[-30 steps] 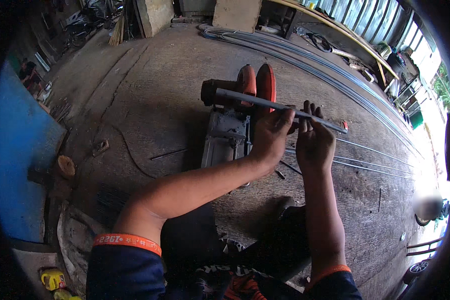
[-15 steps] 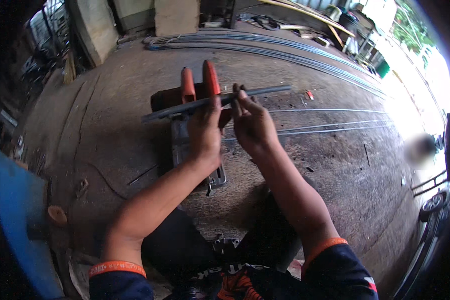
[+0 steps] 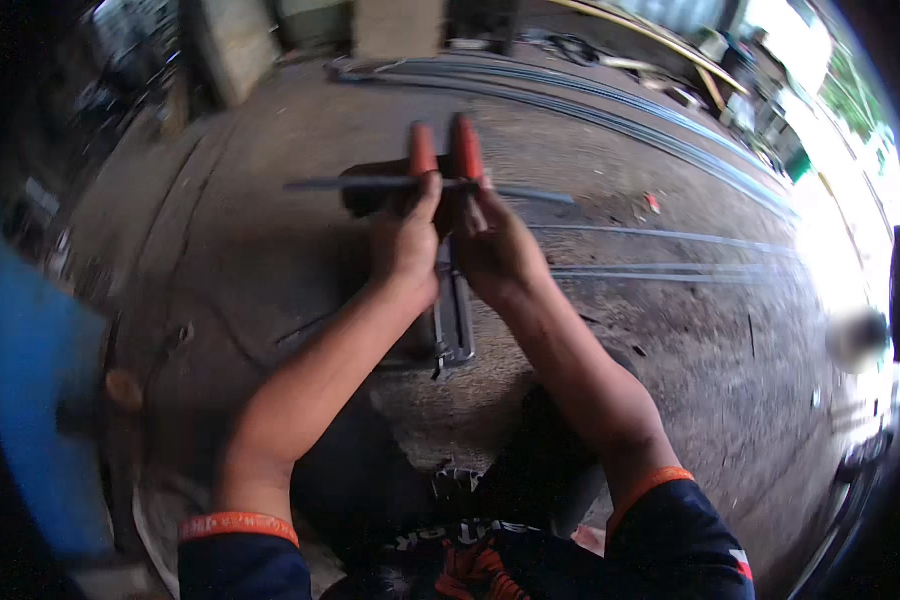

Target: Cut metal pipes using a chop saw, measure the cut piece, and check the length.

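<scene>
A short grey metal bar [image 3: 345,183] is held crosswise in front of me, nearly level. Motion blur hides whether it is one piece or a few lying together. My left hand [image 3: 408,238] is closed round its middle, thumb up. Just to the right, my right hand [image 3: 505,250] grips it too, fingers partly hidden and smeared. Behind and below the hands stands a floor cutting machine with two upright red parts [image 3: 467,150] and a grey metal base [image 3: 455,315]. The hands and bar cover much of its middle.
Long thin metal rods [image 3: 660,235] stretch rightward along the floor from the machine. A bundle of long bars [image 3: 610,110] lies farther back. A blue panel [image 3: 35,400] stands at the left. A dark cable [image 3: 232,335] runs over the floor.
The bar has turned from slanting up at its right end to nearly level. My right hand's raised fingers have come down. The whole view has shifted, so the machine appears farther right.
</scene>
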`<state>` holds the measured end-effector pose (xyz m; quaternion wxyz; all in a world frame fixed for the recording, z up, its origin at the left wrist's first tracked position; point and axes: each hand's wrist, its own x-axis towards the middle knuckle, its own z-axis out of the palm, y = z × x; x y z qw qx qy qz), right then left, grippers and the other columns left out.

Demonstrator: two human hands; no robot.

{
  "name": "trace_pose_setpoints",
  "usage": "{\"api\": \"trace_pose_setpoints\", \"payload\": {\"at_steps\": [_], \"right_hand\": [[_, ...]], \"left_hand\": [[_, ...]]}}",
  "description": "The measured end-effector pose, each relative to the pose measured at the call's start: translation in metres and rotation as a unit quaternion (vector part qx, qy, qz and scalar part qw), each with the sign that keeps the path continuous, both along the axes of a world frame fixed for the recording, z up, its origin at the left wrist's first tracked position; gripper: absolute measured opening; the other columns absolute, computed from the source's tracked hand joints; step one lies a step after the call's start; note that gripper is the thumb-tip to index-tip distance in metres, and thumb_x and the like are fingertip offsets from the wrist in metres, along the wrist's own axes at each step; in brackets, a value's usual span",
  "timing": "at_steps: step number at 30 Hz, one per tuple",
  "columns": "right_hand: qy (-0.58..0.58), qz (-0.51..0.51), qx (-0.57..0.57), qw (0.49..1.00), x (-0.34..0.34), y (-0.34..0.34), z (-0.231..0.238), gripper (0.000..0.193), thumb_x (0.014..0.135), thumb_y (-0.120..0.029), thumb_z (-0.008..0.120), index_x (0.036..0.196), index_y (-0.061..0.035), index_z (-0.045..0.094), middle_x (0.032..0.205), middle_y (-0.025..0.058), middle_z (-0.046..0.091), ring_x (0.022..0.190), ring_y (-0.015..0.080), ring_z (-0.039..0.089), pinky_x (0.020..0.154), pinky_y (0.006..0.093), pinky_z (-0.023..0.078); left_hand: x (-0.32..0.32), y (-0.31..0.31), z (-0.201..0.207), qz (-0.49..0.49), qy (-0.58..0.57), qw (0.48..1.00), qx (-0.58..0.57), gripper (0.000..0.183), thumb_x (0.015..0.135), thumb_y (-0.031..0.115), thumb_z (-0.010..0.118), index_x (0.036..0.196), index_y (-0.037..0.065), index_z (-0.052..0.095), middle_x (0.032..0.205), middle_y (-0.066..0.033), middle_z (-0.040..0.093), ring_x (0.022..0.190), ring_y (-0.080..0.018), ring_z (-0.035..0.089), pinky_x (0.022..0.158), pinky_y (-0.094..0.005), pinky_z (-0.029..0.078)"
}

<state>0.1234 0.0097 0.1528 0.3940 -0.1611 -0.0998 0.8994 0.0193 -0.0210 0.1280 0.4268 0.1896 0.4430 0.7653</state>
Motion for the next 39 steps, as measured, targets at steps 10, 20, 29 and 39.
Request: {"api": "trace_pose_setpoints", "payload": {"at_steps": [10, 20, 29, 39], "right_hand": [[0.037, 0.454, 0.085, 0.886, -0.072, -0.107, 0.057, 0.035, 0.094, -0.012, 0.052, 0.128, -0.0078, 0.055, 0.122, 0.0164, 0.062, 0.100, 0.0228, 0.065, 0.091, 0.0394, 0.051], [-0.154, 0.554, 0.375, 0.727, -0.165, -0.198, -0.096, 0.029, 0.089, -0.016, 0.064, 0.112, 0.0017, 0.060, 0.090, 0.0107, 0.065, 0.077, 0.0172, 0.060, 0.071, 0.0295, 0.050], [-0.191, 0.412, 0.805, 0.381, -0.367, -0.361, -0.313, 0.027, 0.081, -0.006, 0.063, 0.107, -0.0042, 0.068, 0.094, 0.0167, 0.070, 0.084, 0.0304, 0.068, 0.074, 0.0376, 0.051], [-0.184, 0.416, 0.852, 0.261, -0.376, -0.471, -0.400, 0.031, 0.079, -0.003, 0.058, 0.109, -0.0046, 0.066, 0.092, 0.0212, 0.067, 0.084, 0.0404, 0.065, 0.074, 0.0493, 0.052]], "left_hand": [[-0.120, -0.166, 0.040, 0.306, 0.043, 0.951, 0.018, 0.052, 0.092, 0.048, 0.059, 0.120, 0.005, 0.051, 0.108, -0.0093, 0.060, 0.092, -0.0211, 0.061, 0.090, -0.0321, 0.047], [-0.302, -0.359, -0.150, 0.609, 0.186, 0.770, -0.042, 0.024, 0.091, 0.022, 0.067, 0.090, -0.001, 0.060, 0.075, -0.0080, 0.065, 0.067, -0.0166, 0.065, 0.058, -0.0288, 0.052], [-0.254, -0.491, -0.325, 0.559, 0.226, 0.660, -0.449, 0.042, 0.087, 0.038, 0.066, 0.085, -0.004, 0.067, 0.076, -0.0177, 0.067, 0.072, -0.0345, 0.065, 0.069, -0.0426, 0.049], [-0.268, -0.561, -0.387, 0.479, 0.131, 0.603, -0.624, 0.041, 0.080, 0.033, 0.074, 0.091, -0.006, 0.069, 0.087, -0.0240, 0.068, 0.083, -0.0402, 0.066, 0.074, -0.0462, 0.050]]}}
